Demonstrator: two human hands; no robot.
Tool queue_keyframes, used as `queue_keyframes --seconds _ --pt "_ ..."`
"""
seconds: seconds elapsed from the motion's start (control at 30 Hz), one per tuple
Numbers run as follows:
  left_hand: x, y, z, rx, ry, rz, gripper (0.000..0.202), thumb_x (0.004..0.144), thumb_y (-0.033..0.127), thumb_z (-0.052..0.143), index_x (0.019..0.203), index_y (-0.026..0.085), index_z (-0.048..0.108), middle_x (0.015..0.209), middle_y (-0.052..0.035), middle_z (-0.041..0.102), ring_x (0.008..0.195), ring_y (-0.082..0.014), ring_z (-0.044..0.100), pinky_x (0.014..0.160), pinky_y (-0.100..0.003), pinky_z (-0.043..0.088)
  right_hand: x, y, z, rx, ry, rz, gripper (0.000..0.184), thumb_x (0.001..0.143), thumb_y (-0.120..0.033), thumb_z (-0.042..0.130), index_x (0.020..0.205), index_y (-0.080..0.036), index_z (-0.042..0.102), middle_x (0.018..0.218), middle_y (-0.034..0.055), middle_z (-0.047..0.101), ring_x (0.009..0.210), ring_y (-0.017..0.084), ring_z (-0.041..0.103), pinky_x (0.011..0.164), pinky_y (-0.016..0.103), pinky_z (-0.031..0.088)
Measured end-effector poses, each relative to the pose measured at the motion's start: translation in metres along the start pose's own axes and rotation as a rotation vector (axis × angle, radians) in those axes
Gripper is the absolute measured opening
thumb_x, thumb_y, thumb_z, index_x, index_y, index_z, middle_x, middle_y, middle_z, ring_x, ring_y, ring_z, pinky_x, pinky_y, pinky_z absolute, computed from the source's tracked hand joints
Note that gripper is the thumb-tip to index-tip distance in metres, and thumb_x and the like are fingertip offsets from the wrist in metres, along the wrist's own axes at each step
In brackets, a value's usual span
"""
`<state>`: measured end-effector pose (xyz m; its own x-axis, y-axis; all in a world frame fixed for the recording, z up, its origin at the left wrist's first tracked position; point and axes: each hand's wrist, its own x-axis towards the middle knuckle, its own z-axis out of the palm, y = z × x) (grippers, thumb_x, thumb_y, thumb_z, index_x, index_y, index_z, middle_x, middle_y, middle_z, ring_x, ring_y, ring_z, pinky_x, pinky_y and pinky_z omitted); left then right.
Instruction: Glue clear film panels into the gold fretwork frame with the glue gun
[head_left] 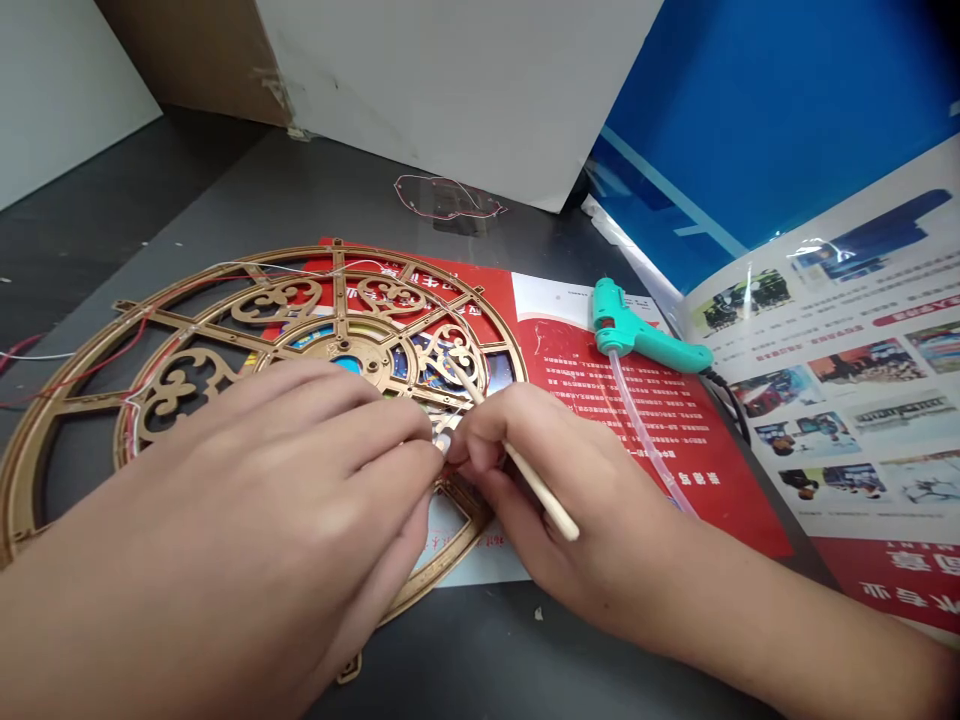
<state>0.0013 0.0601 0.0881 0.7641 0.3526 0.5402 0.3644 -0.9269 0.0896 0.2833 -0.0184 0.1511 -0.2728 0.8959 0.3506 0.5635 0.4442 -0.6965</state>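
A round gold openwork frame [322,310] with scrollwork and coloured panels lies flat under both hands, with thin wires strung along its rim. My left hand [247,500] rests over its lower part, fingertips pinching a small white piece [442,441] at the inner ring. My right hand [555,480] meets it there, gripping a thin wooden stick [541,492] that slants across the fingers. The hands hide the frame's lower middle. Just right of my right hand, a teal hot glue gun [637,335] lies on a red printed brochure [660,440].
Red and white wires [67,365] trail left across the dark tabletop [135,210]. A glossy photo magazine [840,400] lies at the right. A clear plastic cutout [448,197] lies beyond the frame, before a white board [450,70] standing at the back.
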Motion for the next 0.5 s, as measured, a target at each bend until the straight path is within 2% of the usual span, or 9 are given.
queue_keyframes --seconds 0.1,0.17,0.27,0.4,0.5 --pt "0.021 0.005 -0.01 -0.001 0.011 -0.035 0.017 0.106 0.045 0.081 0.122 0.041 0.087 0.128 -0.0039 0.087 0.135 -0.0391 0.082 0.12 -0.066 0.067 0.0 0.0 0.0 -0.015 -0.023 0.025 0.042 0.097 0.006 0.064 0.111 -0.032 0.054 0.102 -0.0033 0.076 0.087 0.021 0.071 0.075 0.032 0.054" --pt "0.032 0.008 -0.014 -0.01 0.021 -0.055 0.01 0.116 0.044 0.074 0.122 0.04 0.081 0.127 -0.0003 0.087 0.12 -0.0331 0.081 0.107 -0.063 0.061 0.0 0.0 0.0 -0.008 -0.024 0.015 0.044 0.096 0.007 0.063 0.113 -0.032 0.055 0.104 -0.003 0.076 0.089 0.021 0.071 0.076 0.032 0.055" --pt "0.035 0.009 -0.016 -0.035 0.045 -0.043 0.004 0.124 0.041 0.069 0.125 0.038 0.072 0.133 0.0019 0.085 0.12 -0.0281 0.077 0.104 -0.06 0.057 -0.001 0.001 0.0 -0.005 -0.012 -0.003 0.049 0.095 0.01 0.063 0.116 -0.033 0.057 0.107 -0.0027 0.076 0.094 0.021 0.072 0.077 0.031 0.055" --pt "0.022 0.006 -0.014 -0.066 0.027 -0.072 0.016 0.113 0.045 0.08 0.128 0.04 0.076 0.151 -0.0013 0.079 0.129 -0.0322 0.076 0.105 -0.061 0.056 -0.002 0.0 -0.001 0.007 -0.023 0.021 0.048 0.096 0.01 0.064 0.115 -0.033 0.058 0.106 -0.0019 0.075 0.096 0.022 0.074 0.076 0.031 0.057" --pt "0.019 0.005 -0.013 -0.078 -0.003 -0.08 0.027 0.101 0.041 0.082 0.127 0.042 0.076 0.15 -0.0018 0.08 0.125 -0.0352 0.076 0.104 -0.063 0.054 -0.001 -0.003 -0.001 0.015 -0.017 0.037 0.048 0.094 0.011 0.062 0.114 -0.033 0.058 0.107 -0.0011 0.076 0.098 0.023 0.075 0.079 0.033 0.058"
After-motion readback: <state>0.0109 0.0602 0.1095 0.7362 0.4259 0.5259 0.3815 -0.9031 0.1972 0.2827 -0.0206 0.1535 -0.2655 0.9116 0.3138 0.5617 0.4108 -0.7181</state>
